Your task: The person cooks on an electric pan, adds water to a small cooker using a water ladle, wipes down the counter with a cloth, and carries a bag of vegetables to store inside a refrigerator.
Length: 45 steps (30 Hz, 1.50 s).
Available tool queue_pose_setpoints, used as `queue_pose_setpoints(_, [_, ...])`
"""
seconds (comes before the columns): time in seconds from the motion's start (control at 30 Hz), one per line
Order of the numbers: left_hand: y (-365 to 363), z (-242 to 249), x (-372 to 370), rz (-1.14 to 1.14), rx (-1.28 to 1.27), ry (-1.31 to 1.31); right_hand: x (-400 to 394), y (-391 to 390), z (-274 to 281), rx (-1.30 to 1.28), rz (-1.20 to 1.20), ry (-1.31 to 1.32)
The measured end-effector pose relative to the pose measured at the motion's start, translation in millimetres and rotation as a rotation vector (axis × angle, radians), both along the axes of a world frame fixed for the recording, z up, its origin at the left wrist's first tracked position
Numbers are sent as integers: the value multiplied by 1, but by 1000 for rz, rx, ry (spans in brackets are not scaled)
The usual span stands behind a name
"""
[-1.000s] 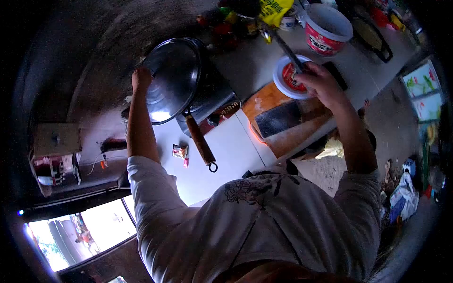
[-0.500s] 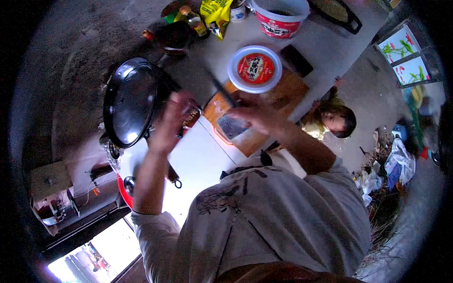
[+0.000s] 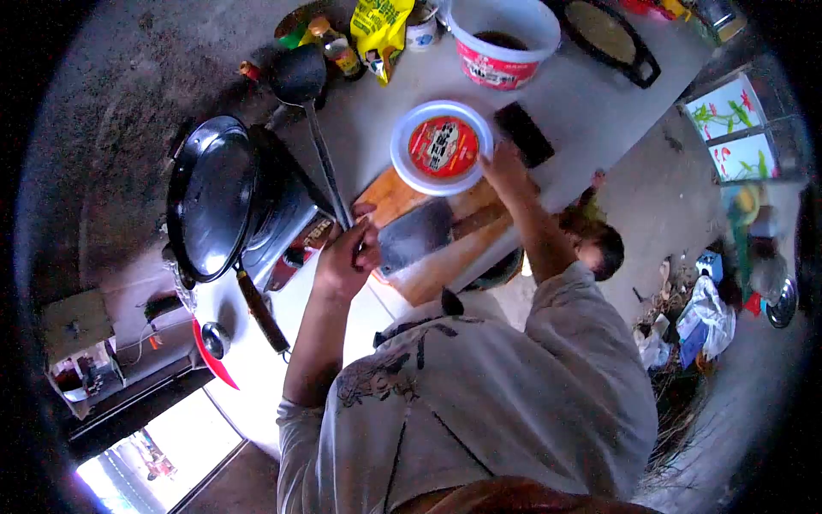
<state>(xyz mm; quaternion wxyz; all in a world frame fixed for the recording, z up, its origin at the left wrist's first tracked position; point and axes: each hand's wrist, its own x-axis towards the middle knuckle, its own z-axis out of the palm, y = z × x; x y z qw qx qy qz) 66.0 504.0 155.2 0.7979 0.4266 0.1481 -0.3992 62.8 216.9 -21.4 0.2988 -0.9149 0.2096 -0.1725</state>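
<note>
The handle of a long metal ladle (image 3: 319,141) is in my left hand (image 3: 349,259), whose fingers are closed round it; the ladle's dark bowl points away from me. My right hand (image 3: 507,171) touches the right rim of a round white lid (image 3: 442,147) with a red label, and its fingers look pressed to that rim. Below the lid, a cleaver (image 3: 416,234) lies flat on a wooden cutting board (image 3: 385,199), its handle toward the right.
A dark pan (image 3: 212,197) stands at the left by the stove (image 3: 287,231). At the back are a white tub (image 3: 505,60), a yellow bag (image 3: 379,34), a bottle (image 3: 336,50) and a black dish (image 3: 604,32). A dark phone-like object (image 3: 524,134) lies nearby. Another person (image 3: 591,244) is at the right.
My left hand has come right and now holds the ladle. My right hand has moved from over the cleaver to the lid's edge. The lid sits slightly further left in view.
</note>
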Motion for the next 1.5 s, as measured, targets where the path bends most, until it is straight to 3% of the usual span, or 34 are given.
queue_pose_setpoints(0.07, [3, -1, 1, -31, -69, 2, 7, -16, 0, -120, -98, -14])
queue_pose_setpoints(0.13, [3, 0, 1, -67, -119, 19, 4, 2, 3, 274, -3, -9])
queue_pose_setpoints(0.17, [-7, 0, 1, -67, -96, 22, 13, -10, -10, 240, 5, -10])
queue_pose_setpoints(0.23, [-8, -1, -1, -71, -55, 28, 26, -11, -55, 48, -72, 234])
queue_pose_setpoints(0.3, [-15, -10, 5, -61, -52, 84, 37, -15, 18, 34, 14, 168])
queue_pose_setpoints(0.43, [-14, -9, 6, -70, -47, 75, 51, -26, 44, -279, 66, 151])
queue_pose_setpoints(0.53, [-10, -10, 13, -84, -81, 26, 67, -69, 175, -99, -109, -55])
queue_pose_setpoints(0.57, [-8, -9, 13, -101, -103, 17, 72, -84, 158, -281, -95, -115])
queue_pose_setpoints(0.67, [-13, -11, 15, -62, -24, 33, 95, -139, 198, -305, -208, 121])
queue_pose_setpoints(0.77, [-15, -13, 19, -75, 3, 43, 126, -209, 159, -336, -282, 107])
queue_pose_setpoints(0.83, [-14, -15, 18, -71, 7, 43, 142, -220, 146, -413, -403, 282])
queue_pose_setpoints(0.93, [-13, -12, 14, -105, -26, 66, 149, -227, 129, -454, -306, 373])
queue_pose_setpoints(1.13, [-11, -12, 13, -72, -24, 38, 134, -190, 156, -287, -379, 366])
queue_pose_setpoints(1.27, [-10, -8, 14, -80, -34, 17, 131, -234, 105, -478, -316, 186])
queue_pose_setpoints(1.3, [-9, -9, 13, -105, -30, -10, 124, -252, 92, 137, -413, 195])
queue_pose_setpoints(1.37, [-5, -12, 19, -113, -54, -7, 122, -236, 96, 847, -405, 166])
queue_pose_setpoints(1.43, [1, -5, 11, -91, -12, -2, 128, -219, 101, 1168, -261, 262])
queue_pose_setpoints(1.47, [6, -7, 9, -85, 4, -35, 130, -221, 78, 1319, -80, 29])
queue_pose_setpoints(1.5, [9, -9, 8, -72, 27, -67, 135, -229, 71, 1326, 27, 109])
